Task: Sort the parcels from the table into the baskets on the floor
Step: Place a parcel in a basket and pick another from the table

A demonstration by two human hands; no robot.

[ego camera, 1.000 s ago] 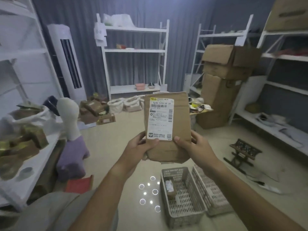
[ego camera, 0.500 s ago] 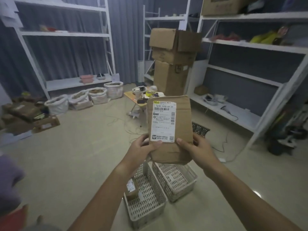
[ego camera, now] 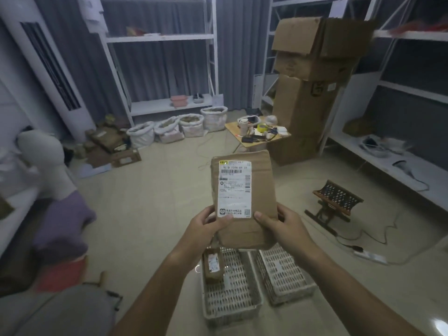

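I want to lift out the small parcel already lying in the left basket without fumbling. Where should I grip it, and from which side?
Grip the small parcel across its two long edges, coming straight down from above. It lies flat, label up, against the left wall of the left basket, so the basket walls block any sideways reach. Its narrow width would probably suit a one-hand pinch.

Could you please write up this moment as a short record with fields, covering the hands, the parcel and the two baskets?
held item: brown parcel, upright, white label facing the camera
left hand: grips the parcel's lower left edge
right hand: grips the parcel's lower right edge
left basket: on the floor, holds one small parcel
right basket: on the floor, no parcel visible inside
parcel position: above both baskets, not yet dropped
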